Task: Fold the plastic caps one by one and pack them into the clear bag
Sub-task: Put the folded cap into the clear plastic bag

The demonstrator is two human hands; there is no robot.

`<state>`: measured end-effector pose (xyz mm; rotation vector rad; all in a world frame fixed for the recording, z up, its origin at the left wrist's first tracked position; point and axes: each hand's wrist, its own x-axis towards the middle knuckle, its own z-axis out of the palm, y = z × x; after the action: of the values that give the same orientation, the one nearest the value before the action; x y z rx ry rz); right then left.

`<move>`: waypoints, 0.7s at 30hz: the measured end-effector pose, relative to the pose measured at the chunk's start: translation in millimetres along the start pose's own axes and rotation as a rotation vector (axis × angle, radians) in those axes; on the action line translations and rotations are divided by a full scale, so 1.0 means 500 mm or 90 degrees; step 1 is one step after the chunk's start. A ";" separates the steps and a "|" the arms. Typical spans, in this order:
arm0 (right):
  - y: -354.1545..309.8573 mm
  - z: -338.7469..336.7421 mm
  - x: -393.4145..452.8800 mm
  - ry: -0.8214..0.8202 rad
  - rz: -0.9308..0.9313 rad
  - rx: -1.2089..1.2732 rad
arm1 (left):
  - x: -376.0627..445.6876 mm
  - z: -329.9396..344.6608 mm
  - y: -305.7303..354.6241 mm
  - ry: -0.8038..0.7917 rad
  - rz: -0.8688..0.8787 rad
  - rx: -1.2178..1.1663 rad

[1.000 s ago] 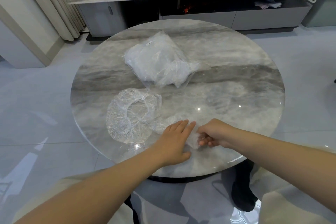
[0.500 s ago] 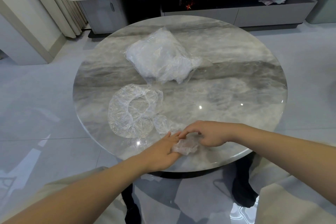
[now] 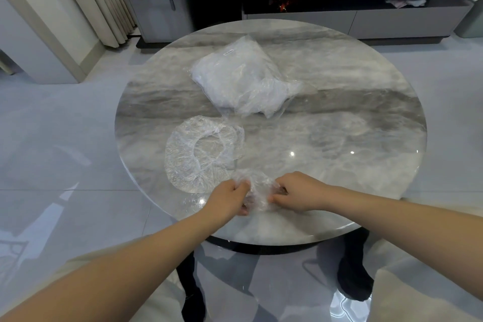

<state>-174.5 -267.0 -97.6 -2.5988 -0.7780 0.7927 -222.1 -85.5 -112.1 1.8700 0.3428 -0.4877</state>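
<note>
Both hands curled round one crumpled plastic cap [image 3: 257, 192] near the table's front edge. Left hand [image 3: 226, 198] grips its left side, fingers bent into the film; right hand [image 3: 298, 192] pinches the right side, thumb and fingers closed on it. Cap bunched between them, low over the table; can't tell if it touches the top.

Just left of it, a second cap [image 3: 194, 162] lies spread flat, elastic opening up, touching or nearly touching the held one. Beyond, twd table centre, the clear bag [image 3: 243, 81] lies on its side, stuffed w/ white film, small label near its far end.

Round marble table [image 3: 352, 102]; low grey cabinet [image 3: 300, 15] behind the far edge, curtain [image 3: 104, 0] far left.
</note>
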 end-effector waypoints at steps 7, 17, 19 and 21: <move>-0.005 0.016 0.028 0.046 0.123 0.092 | 0.011 -0.012 0.005 0.125 0.035 0.117; -0.005 0.015 0.035 0.051 0.178 0.123 | -0.001 0.011 -0.016 0.119 0.540 0.682; -0.007 0.016 0.037 0.048 0.193 0.101 | -0.003 0.016 -0.031 0.085 0.533 0.778; -0.006 0.016 0.037 0.047 0.204 0.091 | -0.005 0.020 -0.040 0.072 0.514 0.817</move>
<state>-167.6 -253.0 -110.3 -2.6369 -0.2750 0.7991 -235.0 -88.0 -130.4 2.9987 -0.8620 0.0307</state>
